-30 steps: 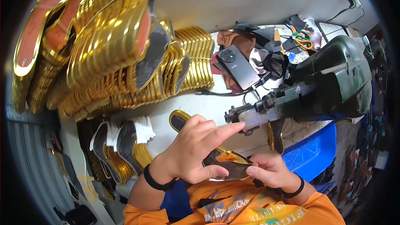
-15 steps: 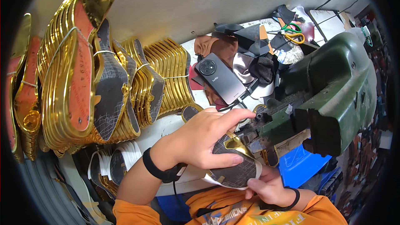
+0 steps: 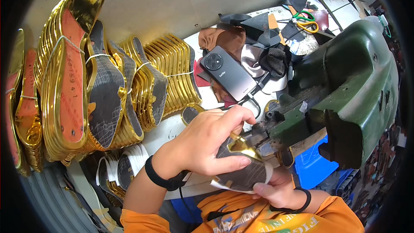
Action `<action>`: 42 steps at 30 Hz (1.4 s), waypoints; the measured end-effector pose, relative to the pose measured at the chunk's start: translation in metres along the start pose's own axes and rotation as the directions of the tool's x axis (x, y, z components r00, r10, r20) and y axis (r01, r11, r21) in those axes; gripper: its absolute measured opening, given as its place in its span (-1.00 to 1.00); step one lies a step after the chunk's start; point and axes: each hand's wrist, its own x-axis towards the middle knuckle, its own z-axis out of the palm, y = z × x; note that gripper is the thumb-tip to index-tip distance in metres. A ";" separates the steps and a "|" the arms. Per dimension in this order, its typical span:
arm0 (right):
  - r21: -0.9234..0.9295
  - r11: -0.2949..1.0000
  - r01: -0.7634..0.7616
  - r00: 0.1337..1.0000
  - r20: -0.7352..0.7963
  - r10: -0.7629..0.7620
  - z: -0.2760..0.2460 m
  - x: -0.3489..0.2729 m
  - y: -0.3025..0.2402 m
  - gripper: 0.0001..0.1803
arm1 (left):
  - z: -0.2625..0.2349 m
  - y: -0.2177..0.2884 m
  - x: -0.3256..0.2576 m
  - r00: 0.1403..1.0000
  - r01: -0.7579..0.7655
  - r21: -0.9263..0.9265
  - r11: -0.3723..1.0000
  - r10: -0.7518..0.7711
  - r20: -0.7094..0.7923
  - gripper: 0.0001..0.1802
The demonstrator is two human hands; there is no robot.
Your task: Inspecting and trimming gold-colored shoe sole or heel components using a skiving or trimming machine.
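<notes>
Between my hands is a shoe insole (image 3: 243, 176) with a dark crocodile-textured face, a shiny gold part and a white edge. My left hand (image 3: 200, 144) lies over it from above, thumb pressed on the dark face and index finger reaching toward the machine's head. At the near right edge, my right hand (image 3: 280, 188) pinches the insole between thumb and fingers; some of those fingers are hidden underneath. The insole's far end sits against the metal working end (image 3: 261, 140) of a dark green machine (image 3: 358, 86), where the contact is partly hidden.
Tied bundles of gold-edged insoles (image 3: 71, 86) stand at the left, with white-edged ones (image 3: 123, 168) below. A phone (image 3: 228, 73) with a cable lies on leather scraps (image 3: 224, 41). Scissors (image 3: 307, 26) rest farther back. A blue plastic piece (image 3: 310, 164) sits below the machine.
The view has shifted slightly, so the machine appears farther right and the bundles farther left. Both hands keep their hold on the insole, with the left index finger a little more bent.
</notes>
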 end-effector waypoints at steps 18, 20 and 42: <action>-0.064 0.989 0.135 0.983 -0.118 -0.141 0.012 0.024 -0.013 -0.91 | -0.009 -0.011 -0.011 0.995 0.007 -0.055 0.998 -0.013 -0.103 -0.60; -0.091 0.983 0.161 0.973 -0.151 -0.174 0.015 0.031 -0.015 -0.88 | -0.011 -0.013 -0.014 0.993 0.024 -0.065 0.998 -0.032 -0.115 -0.64; -0.030 0.987 0.156 0.925 -0.346 -0.157 0.027 0.046 -0.022 -0.65 | 0.039 0.013 -0.062 0.713 0.260 -0.187 0.947 -0.319 -0.624 -0.81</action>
